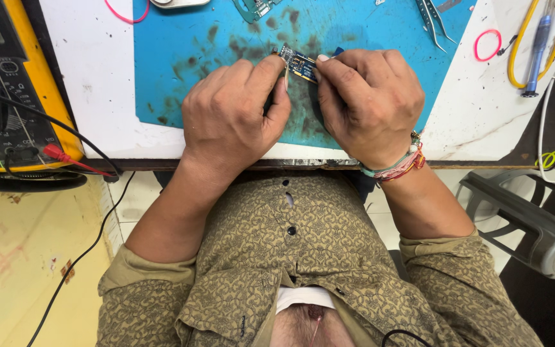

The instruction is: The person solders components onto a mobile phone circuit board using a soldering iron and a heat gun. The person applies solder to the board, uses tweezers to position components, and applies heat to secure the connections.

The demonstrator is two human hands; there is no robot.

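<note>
— While both hands crowd the middle of the counter [97, 83], what's between them?

— Small circuit board [298, 63], thin, rectangular, dark blue with tiny metallic specks. It sits tilted just above the stained blue mat [187, 38], pinched from both sides.

— Left hand?

— Left hand [229, 122], fingers [266, 67] clamped on the board's left end, thumb tucked beneath. Right hand [370, 103], fingers [338, 67] closed tight on a slim tool against the board's right end; the tool is mostly hidden.

— Around them?

— Rubbery mat, smudged dark. Steel tweezers [431, 16] lie near the top. Pink rubber band [487, 45] on the white surface, woven bracelets [399, 166] on the right wrist, yellow multimeter [14, 90] far left.
</note>
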